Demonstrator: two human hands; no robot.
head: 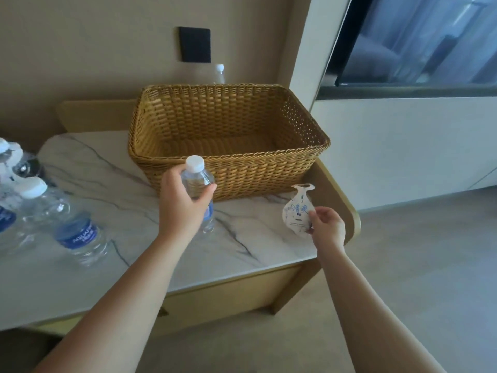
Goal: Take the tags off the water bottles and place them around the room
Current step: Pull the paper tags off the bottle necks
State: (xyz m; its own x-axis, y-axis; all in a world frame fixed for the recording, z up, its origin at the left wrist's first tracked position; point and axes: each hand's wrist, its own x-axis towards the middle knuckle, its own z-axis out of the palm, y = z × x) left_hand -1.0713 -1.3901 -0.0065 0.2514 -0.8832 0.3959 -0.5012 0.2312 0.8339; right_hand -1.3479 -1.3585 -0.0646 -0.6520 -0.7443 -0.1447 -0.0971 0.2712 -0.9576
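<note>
Wicker basket (228, 135) sits at 12 o'clock on the marble-top counter (113, 184) — nothing visible inside it. Behind its back rim, a capped water bottle (219, 74) pokes up against the wall, under a black wall plate (195, 44).

Left hand (183, 203) wraps a clear bottle (199, 189) standing upright just in front of the basket's front wall, fingers curled around the shoulder below the white cap; blue label band partly hidden by the hand, unreadable.

Right hand (326, 226) at 3 o'clock holds the removed tag (298, 211) — fingers pinch its lower right edge. Tag is white with blue Chinese characters, smaller print below too small to read, neck hole at its top.

At 9 o'clock, a cluster of more bottles (32, 211); nearest one (78, 232) carries a blue label reading "AQUA…", remainder blurred. Some at the far left edge carry white tags on their necks.
</note>
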